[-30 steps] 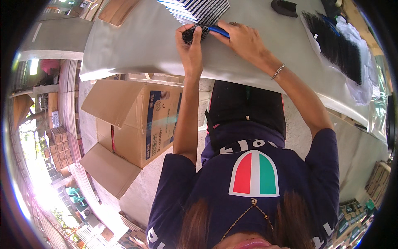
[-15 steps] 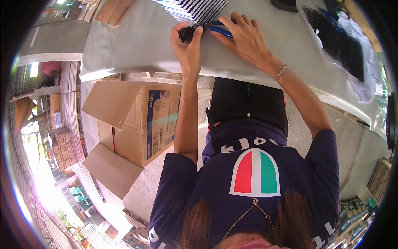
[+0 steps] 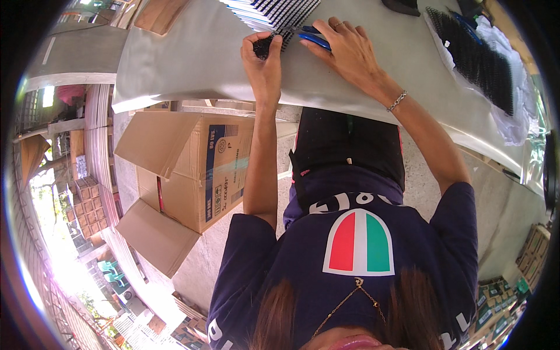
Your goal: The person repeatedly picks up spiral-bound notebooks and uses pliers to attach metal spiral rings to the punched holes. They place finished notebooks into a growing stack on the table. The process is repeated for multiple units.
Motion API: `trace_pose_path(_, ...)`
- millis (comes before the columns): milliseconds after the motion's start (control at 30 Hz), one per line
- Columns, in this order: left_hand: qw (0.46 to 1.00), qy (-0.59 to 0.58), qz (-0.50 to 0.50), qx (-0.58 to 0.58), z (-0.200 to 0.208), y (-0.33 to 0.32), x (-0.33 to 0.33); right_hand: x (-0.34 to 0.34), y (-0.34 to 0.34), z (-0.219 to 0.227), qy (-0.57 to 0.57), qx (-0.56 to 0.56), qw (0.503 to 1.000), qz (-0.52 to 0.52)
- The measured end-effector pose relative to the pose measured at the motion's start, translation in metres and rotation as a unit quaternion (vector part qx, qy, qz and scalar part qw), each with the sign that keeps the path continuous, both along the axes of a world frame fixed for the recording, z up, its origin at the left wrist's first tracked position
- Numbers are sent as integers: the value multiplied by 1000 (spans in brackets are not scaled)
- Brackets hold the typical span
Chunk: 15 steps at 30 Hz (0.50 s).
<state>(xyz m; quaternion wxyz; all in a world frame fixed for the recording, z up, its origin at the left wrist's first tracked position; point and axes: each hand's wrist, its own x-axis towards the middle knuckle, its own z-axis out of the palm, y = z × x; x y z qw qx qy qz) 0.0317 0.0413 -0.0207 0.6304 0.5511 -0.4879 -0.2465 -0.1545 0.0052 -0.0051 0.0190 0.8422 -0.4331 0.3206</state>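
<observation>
My left hand (image 3: 263, 57) is closed around a black wire binding comb (image 3: 269, 44) on the grey table (image 3: 192, 64). My right hand (image 3: 344, 46) grips a tool with blue handles (image 3: 312, 38) whose tip meets the comb. Just beyond both hands lies a stack of white sheets with a punched, black-dotted edge (image 3: 271, 11), fanned out at the table's far side.
A pile of black wire combs on clear plastic (image 3: 475, 58) lies on the table to the right. An open cardboard box (image 3: 186, 169) stands on the floor to my left, under the table's edge. A brown board (image 3: 160, 13) rests at the far left of the table.
Both hands have shifted a little farther across the table toward the stack of sheets, still holding the comb and the blue-handled tool together.
</observation>
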Motion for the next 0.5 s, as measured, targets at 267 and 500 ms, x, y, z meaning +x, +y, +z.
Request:
trace_pose_path(267, 1000, -9, -2, -1, 0, 1, 0, 5, -3, -10, 1, -47, 999, 7)
trace_pose_path(500, 999, -35, 8, 7, 3, 2, -1, 10, -3, 1, 17, 91, 995, 24)
